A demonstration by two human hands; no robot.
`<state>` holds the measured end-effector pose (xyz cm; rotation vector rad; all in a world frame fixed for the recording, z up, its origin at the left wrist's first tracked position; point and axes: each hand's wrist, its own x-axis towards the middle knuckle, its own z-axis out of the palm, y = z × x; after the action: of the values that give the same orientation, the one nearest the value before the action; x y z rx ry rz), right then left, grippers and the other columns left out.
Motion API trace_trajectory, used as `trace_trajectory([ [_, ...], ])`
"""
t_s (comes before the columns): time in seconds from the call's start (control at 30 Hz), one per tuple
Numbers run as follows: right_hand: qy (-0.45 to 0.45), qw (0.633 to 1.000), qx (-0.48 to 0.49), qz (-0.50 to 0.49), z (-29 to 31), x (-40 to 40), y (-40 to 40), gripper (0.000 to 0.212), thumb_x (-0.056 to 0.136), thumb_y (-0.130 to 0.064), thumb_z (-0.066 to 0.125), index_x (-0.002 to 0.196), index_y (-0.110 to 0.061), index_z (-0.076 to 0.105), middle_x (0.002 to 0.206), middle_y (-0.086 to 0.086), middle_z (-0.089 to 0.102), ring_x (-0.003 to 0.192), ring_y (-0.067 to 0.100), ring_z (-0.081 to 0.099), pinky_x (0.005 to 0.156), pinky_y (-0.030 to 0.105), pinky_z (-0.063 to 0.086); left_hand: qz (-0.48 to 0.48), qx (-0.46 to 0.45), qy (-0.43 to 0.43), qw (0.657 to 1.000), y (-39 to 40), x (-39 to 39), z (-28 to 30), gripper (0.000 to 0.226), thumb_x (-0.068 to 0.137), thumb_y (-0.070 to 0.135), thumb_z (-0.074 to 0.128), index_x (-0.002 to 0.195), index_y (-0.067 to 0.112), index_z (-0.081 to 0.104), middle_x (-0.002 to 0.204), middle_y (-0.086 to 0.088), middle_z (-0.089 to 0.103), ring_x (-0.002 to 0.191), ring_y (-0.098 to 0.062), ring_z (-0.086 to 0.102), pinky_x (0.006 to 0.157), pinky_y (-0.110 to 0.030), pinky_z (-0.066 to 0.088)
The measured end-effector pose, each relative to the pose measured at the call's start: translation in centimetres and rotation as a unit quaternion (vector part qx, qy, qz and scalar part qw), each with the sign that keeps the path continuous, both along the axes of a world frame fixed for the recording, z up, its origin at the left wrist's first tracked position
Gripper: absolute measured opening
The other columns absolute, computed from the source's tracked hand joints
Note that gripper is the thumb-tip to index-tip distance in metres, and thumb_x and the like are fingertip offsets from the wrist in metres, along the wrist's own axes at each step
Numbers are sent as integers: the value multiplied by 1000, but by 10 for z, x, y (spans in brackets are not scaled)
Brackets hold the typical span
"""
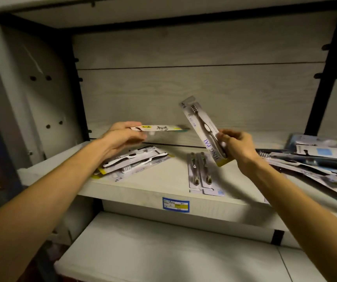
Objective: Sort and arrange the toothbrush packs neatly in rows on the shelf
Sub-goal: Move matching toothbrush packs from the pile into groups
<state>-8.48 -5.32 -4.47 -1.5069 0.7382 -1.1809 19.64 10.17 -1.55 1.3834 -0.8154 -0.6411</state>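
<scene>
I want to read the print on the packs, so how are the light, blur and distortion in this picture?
Head view: dim, yellowish light, with the shelf corners dark. Motion blur smears the pack in the left hand, while large lettering stays legible on the pack in the right hand. Wide-angle distortion bends the shelf frame, and the pile at right is soft.

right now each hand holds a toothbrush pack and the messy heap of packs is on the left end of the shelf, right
Not quite: the head view shows the messy heap of dark and blue toothbrush packs on the right end of the pale wooden shelf. The left hand and right hand do each hold a pack.
</scene>
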Motion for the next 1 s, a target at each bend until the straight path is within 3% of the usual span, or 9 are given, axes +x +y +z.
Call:
trace_trajectory([
  [0.13,1,1000,-5,27,3,17,9,11,97,-9,62,95,-13,72,74,2,69,46,9,63,37,24,49,47,38,-127,990,7,2,-5,40,81,2,78,120,8,69,105,-13,71,80,-17,67,69,-19,59],
  [0.27,1,999,-23,49,9,34,10,10,96,-9,64,101,-11,72,68,-4,68,47,6,61,42,23,51,123,19,-203,971,7,10,-12,34,77,24,85,107,10,76,92,-7,76,67,-15,66,63,-23,57],
  [0.4,1,997,-29,65,16,49,9,10,94,-10,66,94,-17,73,67,-6,70,48,3,61,42,19,49,208,27,-267,940,16,24,-9,32,77,52,78,84,21,80,59,-2,69,50,-14,60,61,-31,56],
  [0.47,2,997,-19,74,12,57,10,15,94,-6,65,86,-16,72,58,-10,68,43,2,57,40,17,46,251,29,-281,926,19,35,-5,45,80,58,75,68,14,77,47,-3,60,44,-16,53,64,-31,53],
  [0.6,21,995,7,101,-2,75,16,25,92,5,59,75,-11,68,51,-7,62,40,3,53,39,15,43,294,33,-227,928,23,48,-12,42,87,45,74,65,10,73,37,4,49,35,-11,41,63,-26,43],
  [0.67,28,995,37,94,-7,84,22,19,88,10,59,94,-6,67,65,1,64,45,8,56,41,17,45,293,57,-225,927,28,53,-18,40,91,39,72,68,7,72,40,1,50,34,-11,41,59,-25,40],
  [0.8,83,986,87,114,-13,104,33,37,88,10,61,123,-2,55,79,12,59,56,18,54,49,26,50,287,82,-189,936,41,72,-25,35,98,33,61,87,1,73,52,-8,53,44,-21,42,52,-27,37],
  [0.9,100,983,88,129,-14,122,44,39,89,10,60,125,-4,52,86,15,60,59,19,57,49,28,54,261,104,-170,945,53,86,-28,25,101,23,54,89,8,69,54,-6,54,42,-17,40,49,-26,37],
  [1.0,127,981,72,125,-16,141,52,35,87,9,62,114,-9,52,77,11,64,54,19,65,46,32,58,241,147,-210,936,68,101,-30,31,99,21,54,74,6,67,52,-7,58,40,-18,44,57,-30,45],
])
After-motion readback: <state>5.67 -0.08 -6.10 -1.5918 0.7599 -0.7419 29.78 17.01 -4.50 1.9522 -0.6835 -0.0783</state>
